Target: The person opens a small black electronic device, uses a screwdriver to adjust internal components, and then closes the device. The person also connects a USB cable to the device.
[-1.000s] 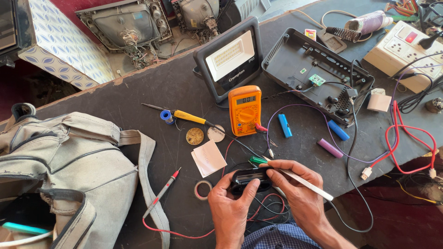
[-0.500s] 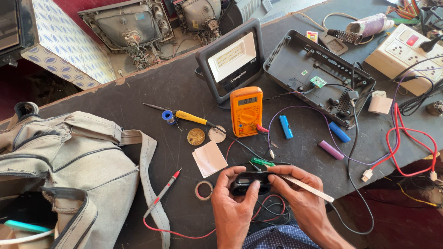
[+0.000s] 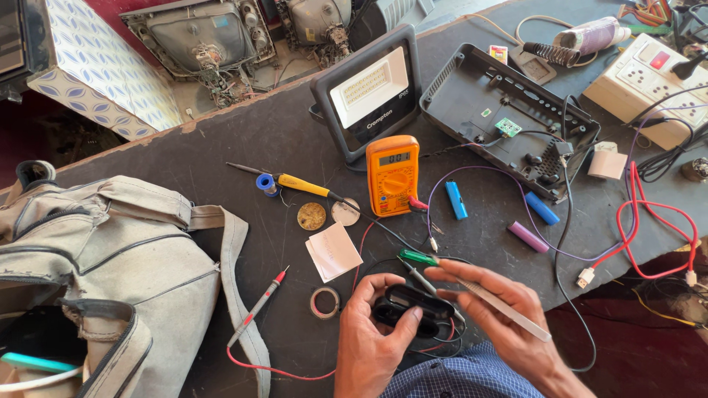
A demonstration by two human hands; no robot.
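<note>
small black case (image 3: 411,309): dark, rounded, gripped by left hand (image 3: 372,343) | tweezers (image 3: 501,308) pinched by right hand (image 3: 509,317) | table edge (image 3: 649,254) at 3 o'clock

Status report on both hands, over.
Left hand grips small black case. Right hand holds tweezers beside it. Black wires tangled underneath.
</note>
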